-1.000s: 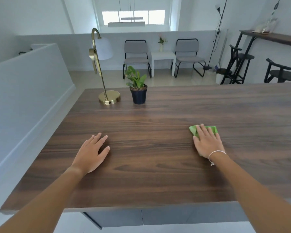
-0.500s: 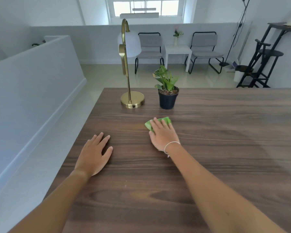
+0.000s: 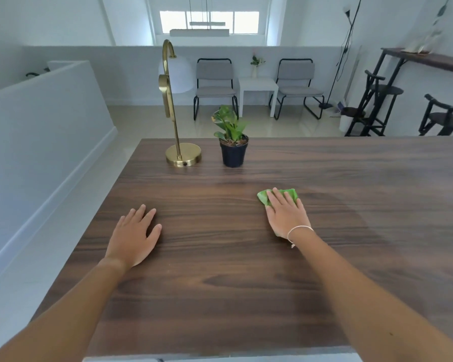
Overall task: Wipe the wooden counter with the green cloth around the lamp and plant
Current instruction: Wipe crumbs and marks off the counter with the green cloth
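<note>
The dark wooden counter (image 3: 246,270) fills the lower view. My right hand (image 3: 287,214) presses flat on the green cloth (image 3: 264,196), whose edges show past my fingertips, in front and to the right of the plant. My left hand (image 3: 135,235) lies flat on the wood with fingers apart, holding nothing. A brass lamp (image 3: 183,157) with a white shade stands at the counter's far left edge. Just right of it is a small green plant in a black pot (image 3: 232,154).
The counter's left edge drops to a pale floor beside a white half wall (image 3: 37,131). Beyond the far edge are two grey chairs (image 3: 215,84), a white side table (image 3: 258,86), and black stools (image 3: 377,111) at the right.
My right hand has slid the cloth to the right, away from the spot just in front of the plant. My left hand has stayed flat in place.
</note>
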Demonstrator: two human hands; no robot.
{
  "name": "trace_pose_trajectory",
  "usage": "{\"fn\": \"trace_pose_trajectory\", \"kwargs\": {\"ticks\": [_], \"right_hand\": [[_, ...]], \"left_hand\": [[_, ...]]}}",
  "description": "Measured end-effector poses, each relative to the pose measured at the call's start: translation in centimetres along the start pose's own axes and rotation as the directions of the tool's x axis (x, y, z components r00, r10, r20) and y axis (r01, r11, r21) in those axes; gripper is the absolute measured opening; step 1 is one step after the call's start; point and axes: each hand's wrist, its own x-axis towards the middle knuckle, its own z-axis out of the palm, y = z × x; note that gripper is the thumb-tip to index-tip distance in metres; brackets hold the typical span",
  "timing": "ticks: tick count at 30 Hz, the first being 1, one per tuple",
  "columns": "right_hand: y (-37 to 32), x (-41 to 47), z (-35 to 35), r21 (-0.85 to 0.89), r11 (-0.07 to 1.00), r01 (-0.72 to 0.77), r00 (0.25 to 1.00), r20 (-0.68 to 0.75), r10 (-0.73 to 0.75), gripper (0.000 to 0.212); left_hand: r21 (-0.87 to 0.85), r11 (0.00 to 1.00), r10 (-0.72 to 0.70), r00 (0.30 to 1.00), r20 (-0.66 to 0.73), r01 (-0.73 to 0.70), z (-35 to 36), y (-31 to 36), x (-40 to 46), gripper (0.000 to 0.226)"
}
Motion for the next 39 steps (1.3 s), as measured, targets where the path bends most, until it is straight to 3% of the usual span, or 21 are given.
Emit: {"fn": "trace_pose_trajectory", "kwargs": {"ticks": [7, 13, 15, 21, 29, 33, 39], "right_hand": [[12.9, -7.6, -2.4, 0.021, 0.966, -0.257, 0.966, -0.033, 0.257, 0.053], [12.5, -8.6, -3.0, 0.043, 0.975, -0.218, 0.974, -0.056, 0.22, 0.053], [14.5, -16.2, -3.0, 0.035, 0.971, -0.237, 0.97, -0.046, 0.239, 0.053], [13.8, -17.2, -2.0, -0.009, 0.987, -0.158, 0.987, -0.038, 0.158, 0.053], [12.9, -19.6, -2.1, 0.008, 0.977, -0.211, 0.977, 0.015, 0.211, 0.054], [10.8, -19.6, -2.9, 0.129, 0.958, -0.257, 0.965, -0.022, 0.262, 0.054], [4.8, -18.7, -4.2, 0.218, 0.96, -0.175, 0.979, -0.067, 0.194, 0.056]], "left_hand": [[-0.042, 0.998, 0.056, 0.998, -0.005, -0.056, 1.7, 5.3, -4.1, 0.054], [-0.082, 0.997, 0.012, 1.0, -0.012, -0.013, 1.7, 5.0, -5.3, 0.053], [-0.059, 0.997, 0.046, 0.999, -0.007, -0.046, 2.4, 6.9, -11.5, 0.053], [-0.07, 0.997, 0.038, 0.999, -0.017, -0.039, 3.0, 6.6, -11.8, 0.052], [-0.078, 0.992, 0.097, 0.994, 0.039, -0.094, 2.0, 6.1, -14.3, 0.054], [-0.123, 0.989, 0.09, 0.996, 0.022, -0.086, -0.1, 4.5, -14.7, 0.054], [-0.191, 0.975, 0.118, 0.993, -0.005, -0.117, -3.2, 2.8, -13.9, 0.054]]}}
